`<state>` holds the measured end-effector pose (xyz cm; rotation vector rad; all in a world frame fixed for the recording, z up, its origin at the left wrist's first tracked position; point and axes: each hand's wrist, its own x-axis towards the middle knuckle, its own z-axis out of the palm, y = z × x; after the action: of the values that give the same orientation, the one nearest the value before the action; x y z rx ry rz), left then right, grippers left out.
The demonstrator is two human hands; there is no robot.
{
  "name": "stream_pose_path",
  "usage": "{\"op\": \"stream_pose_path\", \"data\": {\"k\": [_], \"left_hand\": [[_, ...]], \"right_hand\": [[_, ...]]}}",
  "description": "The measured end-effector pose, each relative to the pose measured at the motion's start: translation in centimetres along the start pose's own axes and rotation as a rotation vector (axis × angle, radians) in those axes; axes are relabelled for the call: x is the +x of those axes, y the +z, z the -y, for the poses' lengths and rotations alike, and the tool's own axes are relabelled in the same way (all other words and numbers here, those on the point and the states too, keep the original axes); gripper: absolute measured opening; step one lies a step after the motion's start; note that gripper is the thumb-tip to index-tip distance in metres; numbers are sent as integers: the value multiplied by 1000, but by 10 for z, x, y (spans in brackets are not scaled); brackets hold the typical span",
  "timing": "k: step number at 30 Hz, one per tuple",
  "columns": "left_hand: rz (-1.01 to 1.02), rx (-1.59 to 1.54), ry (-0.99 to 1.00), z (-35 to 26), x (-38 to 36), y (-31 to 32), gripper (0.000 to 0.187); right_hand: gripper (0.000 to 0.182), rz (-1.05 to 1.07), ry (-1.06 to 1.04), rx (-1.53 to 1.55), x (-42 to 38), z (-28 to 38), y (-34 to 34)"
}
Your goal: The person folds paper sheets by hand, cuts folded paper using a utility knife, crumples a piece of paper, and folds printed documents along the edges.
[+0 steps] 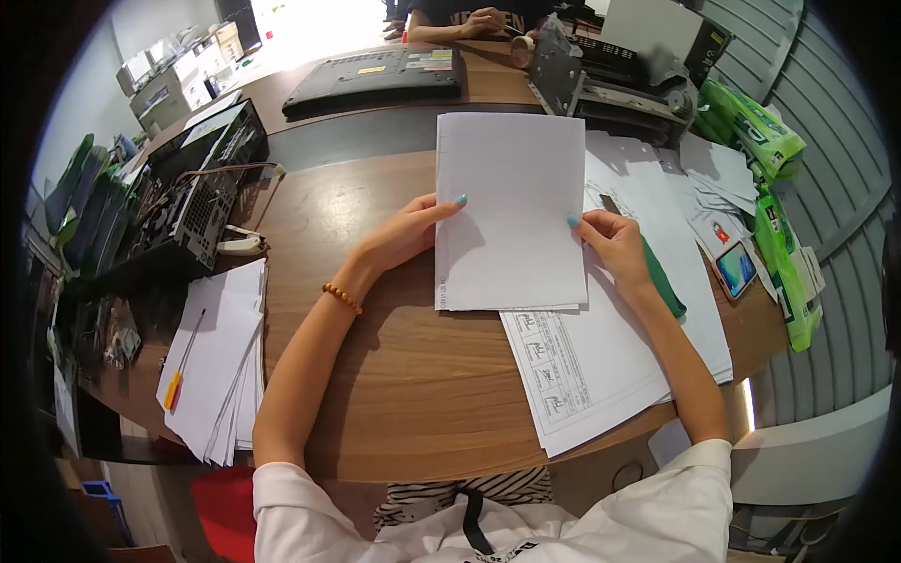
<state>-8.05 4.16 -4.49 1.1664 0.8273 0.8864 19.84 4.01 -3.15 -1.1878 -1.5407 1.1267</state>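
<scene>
A small stack of white paper sheets is held upright between my two hands, above the wooden desk. My left hand grips its left edge, thumb on the front face and fingers behind. On the right edge, my right hand pinches the sheets between thumb and fingers. Faint print runs along the lower left margin of the front sheet. Under my right forearm lie larger printed sheets with a table and drawings. A green object rests on them, partly hidden by my right hand and arm.
An opened computer case stands on the left. Near it lie papers with a yellow-handled screwdriver. A closed laptop and metal machine parts sit at the back. A phone and green packets are right. Another person's hand shows beyond.
</scene>
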Motion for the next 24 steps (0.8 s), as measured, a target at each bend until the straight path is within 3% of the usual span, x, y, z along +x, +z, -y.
{"op": "stream_pose_path", "data": {"k": [10, 13, 16, 18, 20, 24], "left_hand": [[-2, -51, 8, 3, 4, -1, 46], [-59, -136, 48, 11, 11, -2, 42], [-57, -170, 115, 10, 11, -6, 40], [-153, 33, 17, -7, -3, -10, 40], [-238, 198, 20, -42, -36, -11, 43], [-643, 827, -69, -121, -135, -14, 45]], "right_hand": [[15, -35, -22, -15, 6, -8, 1], [18, -143, -79, 33, 13, -21, -3], [15, -296, -133, -119, 20, -30, -11], [17, -276, -67, -68, 16, -24, -11], [20, -223, -190, 86, 26, -44, -17], [19, -135, -166, 188, 31, -53, -24]]}}
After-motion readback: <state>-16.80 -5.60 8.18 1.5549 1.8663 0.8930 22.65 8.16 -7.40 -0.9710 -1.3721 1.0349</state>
